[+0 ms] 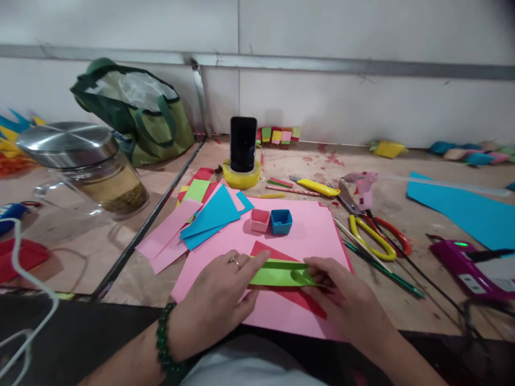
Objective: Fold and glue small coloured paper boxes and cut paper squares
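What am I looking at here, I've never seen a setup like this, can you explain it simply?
There's no machine here, just a person's two bare hands. The single picture comes from a camera worn on their head, looking forward and down, so you see roughly what they see.

The left hand and right hand hold a green strip between them, above a red piece and pink sheets.

Just beyond sit a pink box and a blue box. Elsewhere on the table are a knife, scissors and a glue gun. A phone stands upright at a yellow roll.
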